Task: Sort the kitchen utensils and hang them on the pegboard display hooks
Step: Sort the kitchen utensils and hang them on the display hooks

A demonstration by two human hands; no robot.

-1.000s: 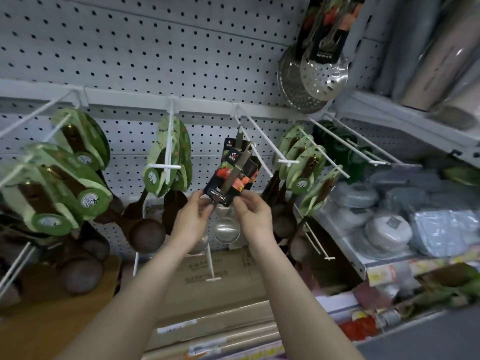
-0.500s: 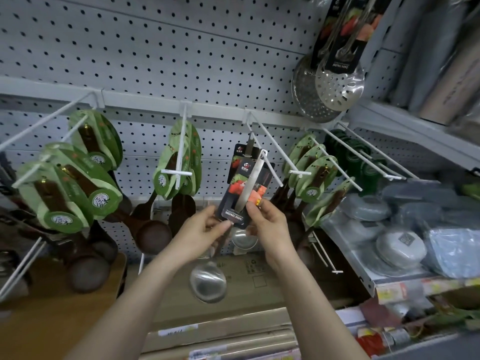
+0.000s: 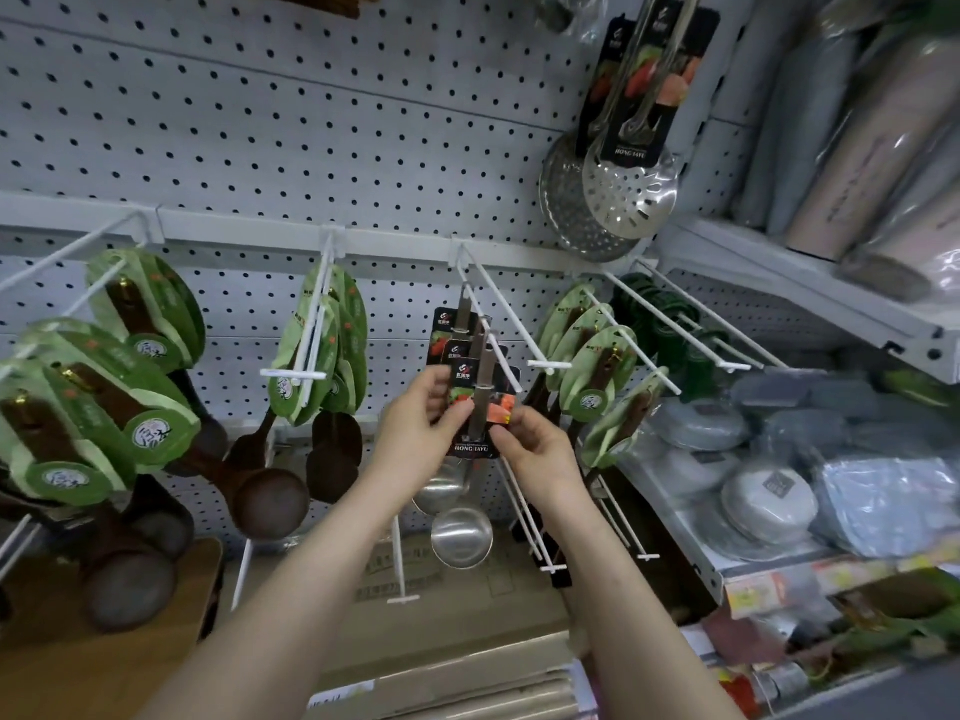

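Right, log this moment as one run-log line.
phase: hanging; left hand: pinches ladle card; right hand: pinches ladle card; white hook: seating unclear

Ladle (image 3: 478,402) higher, upright, at hook (image 3: 549,364)

Near the pegboard's (image 3: 260,122) middle, the front steel ladle (image 3: 480,392) is sitting at a hook's (image 3: 511,379) tip, with others hanging behind it. Wooden ladles (image 3: 265,504) are hanging on hooks to both sides. 2 skimmers (image 3: 631,197) are hanging above right. Packaged goods (image 3: 769,501) are lying on the shelf (image 3: 675,532) along the pegboard's right edge.
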